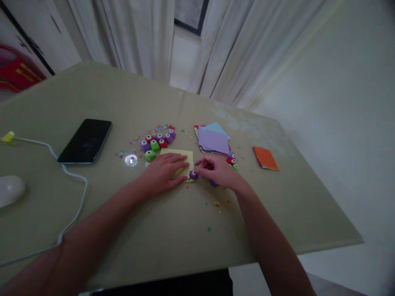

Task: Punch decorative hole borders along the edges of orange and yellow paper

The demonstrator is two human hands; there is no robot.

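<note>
Yellow paper [189, 157] lies at the centre of the frame, under the left hand [166, 170], which rests flat with fingers slightly spread. A purple eyed piece [194, 175] sits at its lower right corner. The right hand [218, 169] is narrowed, thumb and fingertips close beside that piece; I cannot tell whether it is gripped. Risks, in my judgement: a slack left palm could let the sheet skew, and a low right palm could knock the eyed pieces [233, 161] just beside it.

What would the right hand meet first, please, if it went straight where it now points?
The right hand would probably first meet the purple figure at the edge of the yellow paper; depth is unclear.
</note>
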